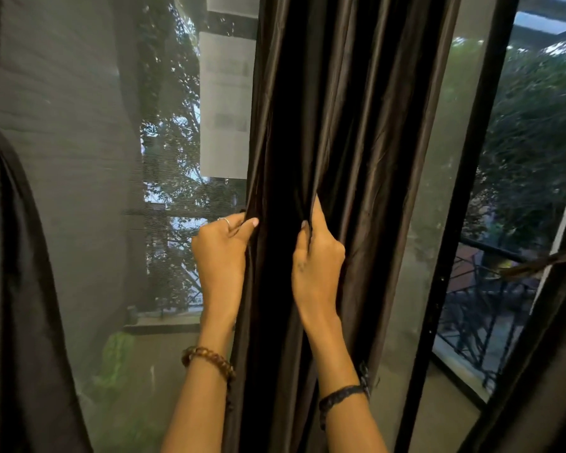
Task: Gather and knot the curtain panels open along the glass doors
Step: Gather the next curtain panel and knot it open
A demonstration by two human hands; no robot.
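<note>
A dark brown satin curtain panel (350,125) hangs in folds down the middle of the head view, in front of the glass doors (177,158). My left hand (221,253) pinches the panel's left edge at about mid-height, with a ring on one finger and a bead bracelet on the wrist. About a hand's width to the right, my right hand (317,253) is closed on a fold of the same panel, with a dark band on its wrist. The fabric between the hands hangs straight and loose.
A second dark panel (17,289) hangs at the far left, cinched near the top. At the right edge a third panel (543,371) is pulled aside by a tie (536,264). A black door frame (458,223) stands right of the middle panel. Trees and a balcony railing (490,308) show outside.
</note>
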